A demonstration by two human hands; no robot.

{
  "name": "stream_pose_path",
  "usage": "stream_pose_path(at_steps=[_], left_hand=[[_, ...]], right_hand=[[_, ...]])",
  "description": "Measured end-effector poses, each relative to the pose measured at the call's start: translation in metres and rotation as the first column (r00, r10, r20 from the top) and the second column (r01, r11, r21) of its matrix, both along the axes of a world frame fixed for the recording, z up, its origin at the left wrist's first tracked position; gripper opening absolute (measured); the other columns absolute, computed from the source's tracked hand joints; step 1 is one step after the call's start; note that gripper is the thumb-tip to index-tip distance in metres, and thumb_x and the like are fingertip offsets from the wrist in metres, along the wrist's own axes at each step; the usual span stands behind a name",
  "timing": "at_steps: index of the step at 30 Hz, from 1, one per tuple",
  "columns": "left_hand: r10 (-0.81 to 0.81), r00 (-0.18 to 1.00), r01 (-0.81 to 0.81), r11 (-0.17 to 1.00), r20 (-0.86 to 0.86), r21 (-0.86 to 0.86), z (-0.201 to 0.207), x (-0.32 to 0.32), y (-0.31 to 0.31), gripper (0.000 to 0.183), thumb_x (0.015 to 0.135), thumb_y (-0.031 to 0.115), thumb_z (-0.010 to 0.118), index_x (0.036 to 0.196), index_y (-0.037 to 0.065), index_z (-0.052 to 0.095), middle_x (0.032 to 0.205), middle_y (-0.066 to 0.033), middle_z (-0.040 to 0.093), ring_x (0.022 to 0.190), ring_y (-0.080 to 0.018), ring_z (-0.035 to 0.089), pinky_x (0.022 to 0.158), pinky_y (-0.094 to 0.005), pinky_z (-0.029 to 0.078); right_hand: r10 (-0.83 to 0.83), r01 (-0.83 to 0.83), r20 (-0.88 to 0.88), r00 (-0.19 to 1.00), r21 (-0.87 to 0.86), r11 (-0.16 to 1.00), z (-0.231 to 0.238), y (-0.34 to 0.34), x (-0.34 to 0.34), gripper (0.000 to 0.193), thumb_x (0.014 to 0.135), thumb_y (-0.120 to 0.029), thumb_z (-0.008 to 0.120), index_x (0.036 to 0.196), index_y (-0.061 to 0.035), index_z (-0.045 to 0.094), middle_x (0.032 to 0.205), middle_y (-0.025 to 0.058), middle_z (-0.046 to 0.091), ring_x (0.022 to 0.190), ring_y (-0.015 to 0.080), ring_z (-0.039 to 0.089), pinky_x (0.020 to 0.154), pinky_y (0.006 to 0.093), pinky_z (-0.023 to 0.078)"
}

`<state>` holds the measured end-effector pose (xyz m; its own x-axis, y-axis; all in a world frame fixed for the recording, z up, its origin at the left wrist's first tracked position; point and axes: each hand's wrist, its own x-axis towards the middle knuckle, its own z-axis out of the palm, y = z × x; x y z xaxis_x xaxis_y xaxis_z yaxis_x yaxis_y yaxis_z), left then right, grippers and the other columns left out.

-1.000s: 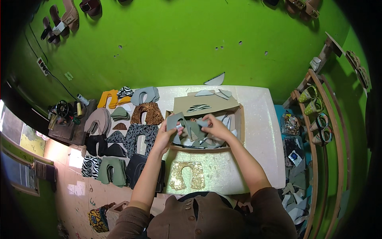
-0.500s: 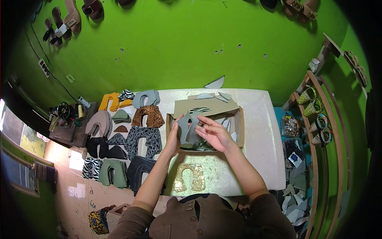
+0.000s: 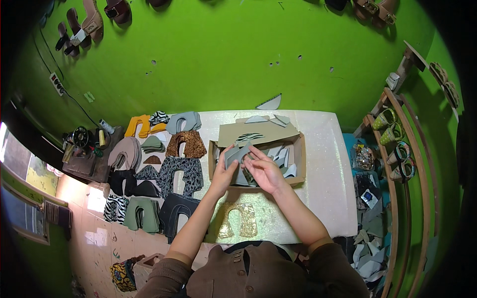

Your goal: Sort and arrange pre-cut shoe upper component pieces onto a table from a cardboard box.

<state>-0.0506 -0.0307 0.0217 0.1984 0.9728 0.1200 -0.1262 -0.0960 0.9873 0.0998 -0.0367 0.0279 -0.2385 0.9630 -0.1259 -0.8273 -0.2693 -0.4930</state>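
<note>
Both hands meet over a shallow cardboard box on the white glittery table. Left hand and right hand together grip a stack of grey cut shoe-upper pieces. More grey pieces lie in the box at 3 o'clock of the hands. A gold glitter upper lies at 6 o'clock. Patterned uppers spread at 9 o'clock. Sandals hang on the green wall at 11 o'clock.

Single head-mounted fisheye view, looking steeply down from above the bench. It faces the green wall; close range, with edges curving toward the rim.
</note>
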Motion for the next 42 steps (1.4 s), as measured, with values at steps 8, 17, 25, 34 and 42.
stream_pose_path(at_steps=[8, 17, 25, 34, 42], left_hand=[[-0.029, 0.998, 0.041, 0.976, 0.057, -0.215, 0.000, -0.006, 0.003, 0.033, 0.091, 0.013, 0.046, 0.122, 0.004, 0.040, 0.094, -0.0052, 0.055, 0.072, -0.0091, 0.056, 0.066, -0.0233, 0.048], [-0.350, 0.919, 0.324, 0.932, -0.183, -0.161, 0.006, -0.009, 0.002, 0.028, 0.090, 0.018, 0.050, 0.112, 0.001, 0.047, 0.084, -0.0035, 0.058, 0.073, -0.0076, 0.055, 0.068, -0.0224, 0.045], [-0.375, 0.848, 0.361, 0.926, -0.374, -0.110, 0.016, -0.018, -0.002, 0.031, 0.087, 0.023, 0.055, 0.109, 0.002, 0.049, 0.086, -0.0041, 0.059, 0.077, -0.0077, 0.056, 0.070, -0.0226, 0.045], [-0.302, 0.938, 0.287, 0.952, -0.168, -0.107, 0.022, -0.011, -0.014, 0.032, 0.096, 0.030, 0.036, 0.104, 0.001, 0.047, 0.082, -0.0044, 0.056, 0.074, -0.0091, 0.055, 0.071, -0.0238, 0.045], [-0.318, 0.927, 0.273, 0.936, -0.201, -0.224, 0.017, -0.012, -0.015, 0.044, 0.096, 0.039, 0.026, 0.105, 0.001, 0.046, 0.083, -0.0046, 0.053, 0.072, -0.0091, 0.055, 0.067, -0.0220, 0.045]], right_hand=[[-0.066, -0.276, 0.978, 0.198, 0.121, 0.954, -0.011, -0.001, 0.033, 0.041, 0.082, -0.007, 0.056, 0.120, -0.0047, 0.041, 0.103, 0.0059, 0.052, 0.094, 0.0141, 0.055, 0.082, 0.0238, 0.044], [-0.652, -0.464, 0.758, -0.040, 0.564, 0.683, 0.019, -0.015, 0.027, 0.055, 0.069, -0.019, 0.068, 0.118, -0.0089, 0.045, 0.114, 0.0130, 0.047, 0.107, 0.0312, 0.046, 0.092, 0.0383, 0.037], [-0.620, -0.501, 0.781, -0.075, 0.508, 0.700, 0.019, -0.015, 0.026, 0.032, 0.074, -0.021, 0.062, 0.103, -0.0087, 0.055, 0.100, 0.0093, 0.056, 0.095, 0.0275, 0.054, 0.079, 0.0373, 0.042], [-0.850, -0.445, 0.509, -0.134, 0.736, 0.511, 0.014, -0.022, 0.010, 0.025, 0.071, -0.017, 0.065, 0.092, -0.0059, 0.057, 0.092, 0.0088, 0.053, 0.088, 0.0266, 0.051, 0.074, 0.0350, 0.042], [-0.801, -0.397, 0.588, -0.111, 0.713, 0.578, 0.003, -0.021, 0.007, 0.018, 0.071, -0.016, 0.065, 0.084, -0.0056, 0.057, 0.088, 0.0070, 0.053, 0.084, 0.0252, 0.050, 0.072, 0.0342, 0.040]])
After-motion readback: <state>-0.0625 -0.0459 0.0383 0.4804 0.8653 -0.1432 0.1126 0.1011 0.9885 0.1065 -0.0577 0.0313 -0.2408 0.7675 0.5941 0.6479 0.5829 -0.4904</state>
